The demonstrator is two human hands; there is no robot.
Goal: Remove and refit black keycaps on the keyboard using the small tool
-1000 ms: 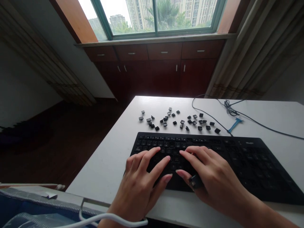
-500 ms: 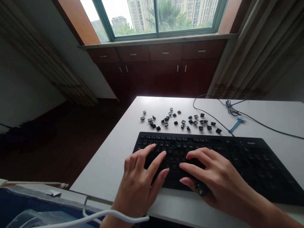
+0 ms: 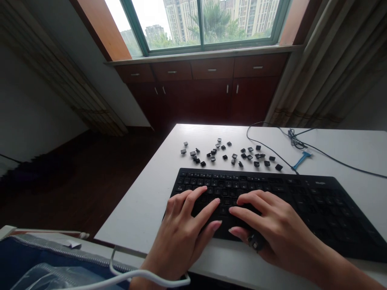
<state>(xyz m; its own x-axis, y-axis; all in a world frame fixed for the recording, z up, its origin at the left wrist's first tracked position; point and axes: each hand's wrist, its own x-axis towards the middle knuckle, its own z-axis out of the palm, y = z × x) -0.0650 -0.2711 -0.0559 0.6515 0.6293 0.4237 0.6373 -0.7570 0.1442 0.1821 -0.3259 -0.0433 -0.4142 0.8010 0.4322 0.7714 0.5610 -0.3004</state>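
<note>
A black keyboard [image 3: 325,205] lies on the white table, with gaps among its keys where keycaps are off. My left hand [image 3: 186,225] rests over its left part, fingers spread, the index fingertip touching the letter keys. To its right, my right hand [image 3: 278,229] has two fingers reaching onto the middle keys. Under that palm, a small black piece [image 3: 256,241] is tucked behind the thumb; its exact kind is partly hidden. Beyond the keyboard lie several loose black keycaps [image 3: 234,156], some upside down.
A blue brush [image 3: 301,159] lies by the keyboard's cable [image 3: 335,155] at the back right of the white table [image 3: 133,201]. A white cord [image 3: 151,276] crosses in front of my left wrist. At lower left is a blue zippered bag [image 3: 39,257].
My left hand has shifted a little to the right over the keys. The right hand keeps almost the same place, and the view has tilted slightly.
</note>
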